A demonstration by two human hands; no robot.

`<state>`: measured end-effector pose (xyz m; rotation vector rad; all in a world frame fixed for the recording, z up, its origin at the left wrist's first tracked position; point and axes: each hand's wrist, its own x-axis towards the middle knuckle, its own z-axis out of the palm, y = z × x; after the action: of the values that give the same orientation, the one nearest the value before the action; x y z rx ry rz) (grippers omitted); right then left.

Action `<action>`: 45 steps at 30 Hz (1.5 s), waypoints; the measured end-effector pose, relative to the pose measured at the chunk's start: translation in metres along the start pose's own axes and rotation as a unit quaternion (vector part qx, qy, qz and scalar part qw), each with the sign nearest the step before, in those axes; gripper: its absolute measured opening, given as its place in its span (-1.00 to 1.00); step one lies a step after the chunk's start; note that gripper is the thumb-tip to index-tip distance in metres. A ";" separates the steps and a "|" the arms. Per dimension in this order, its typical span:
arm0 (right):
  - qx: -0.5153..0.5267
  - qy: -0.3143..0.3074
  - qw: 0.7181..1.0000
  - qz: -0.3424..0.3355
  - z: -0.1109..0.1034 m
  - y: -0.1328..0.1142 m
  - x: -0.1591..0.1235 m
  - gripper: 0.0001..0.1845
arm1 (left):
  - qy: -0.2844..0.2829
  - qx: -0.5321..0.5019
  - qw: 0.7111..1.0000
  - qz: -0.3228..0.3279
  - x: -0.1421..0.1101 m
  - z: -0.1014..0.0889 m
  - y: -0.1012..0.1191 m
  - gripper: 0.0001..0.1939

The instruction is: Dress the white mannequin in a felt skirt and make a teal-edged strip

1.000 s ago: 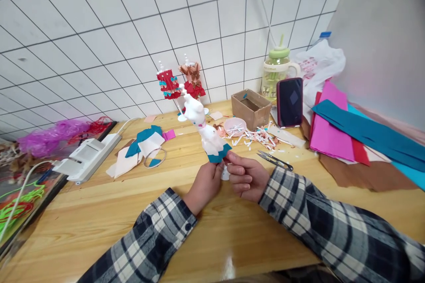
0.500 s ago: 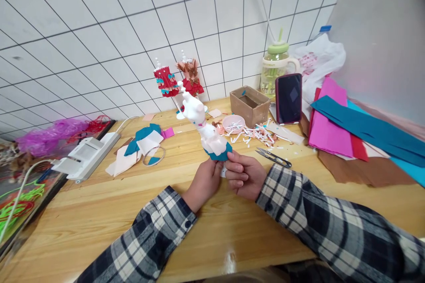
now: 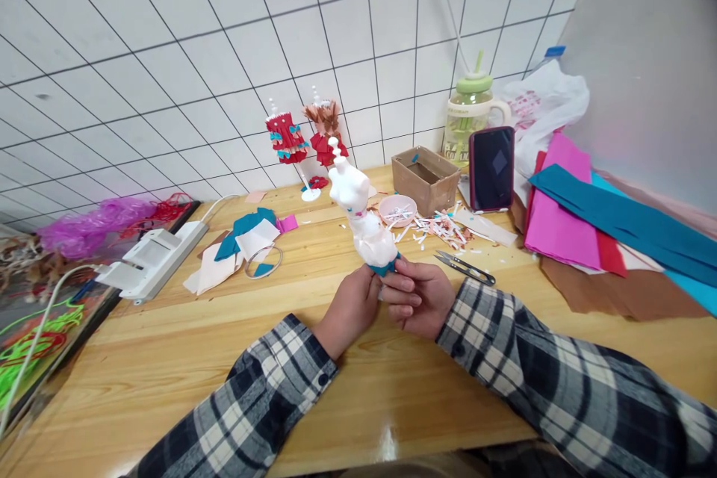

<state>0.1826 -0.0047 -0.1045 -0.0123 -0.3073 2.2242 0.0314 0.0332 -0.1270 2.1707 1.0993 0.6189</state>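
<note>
A small white mannequin dress form stands nearly upright between my hands, wrapped lower down in pale crepe paper. A band of teal paper goes round its bottom edge. My left hand is closed around the form's lower end, its fingertips partly hidden behind the paper. With thumb and fingers together, my right hand pinches the teal paper at the right side. Two dressed mannequins, one in red with blue bows and one in brown and red, stand behind against the tiled wall.
Thread snips lie right of my right hand. Behind are a pink dish, paper scraps, a cardboard box, a phone and a jug. Coloured paper sheets lie right; a power strip sits left.
The dress form, which leaned to the left, has swung more upright and turned a little. Both hands keep hold of its lower end. The whole view has shifted slightly.
</note>
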 end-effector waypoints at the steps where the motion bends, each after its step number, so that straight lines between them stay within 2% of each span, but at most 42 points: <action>1: 0.001 -0.002 1.000 0.000 0.000 0.000 0.000 -0.78 | 0.001 -0.003 1.000 -0.001 0.000 0.000 0.001 -0.80; 10: -0.032 0.001 0.999 0.015 0.002 0.001 -0.001 -0.79 | 0.049 -0.030 0.998 -0.029 0.002 -0.001 0.001 -0.77; 17: -0.081 0.087 0.993 -0.019 0.006 0.006 0.000 -0.66 | 0.012 -0.045 0.999 -0.003 0.000 0.001 0.001 -0.78; 21: -0.093 0.102 0.990 -0.022 0.006 0.007 0.001 -0.62 | -0.001 -0.063 0.998 0.004 0.000 0.001 0.000 -0.77; 25: -0.101 0.075 0.992 -0.013 0.007 0.004 -0.001 -0.73 | 0.016 -0.081 0.996 -0.019 0.001 0.001 -0.002 -0.73; 30: -0.051 0.032 0.997 0.041 0.002 -0.004 -0.002 -0.62 | 0.077 -0.126 0.989 -0.014 0.002 -0.003 -0.002 -0.69; 37: 0.020 0.001 0.999 0.048 -0.005 -0.007 0.000 -0.83 | 0.071 -0.043 0.996 -0.011 0.003 -0.006 -0.002 -0.68; 41: 0.036 -0.019 0.997 0.058 -0.002 -0.007 0.000 -0.77 | 0.066 -0.037 0.997 0.024 0.001 -0.004 0.001 -0.71; 45: 0.039 -0.006 0.998 0.052 0.001 -0.006 -0.001 -0.68 | 0.049 -0.026 0.997 0.050 0.001 -0.004 0.003 -0.71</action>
<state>0.1876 -0.0025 -0.1025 0.0266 -0.2303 2.3396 0.0309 0.0339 -0.1213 2.1805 1.0178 0.7982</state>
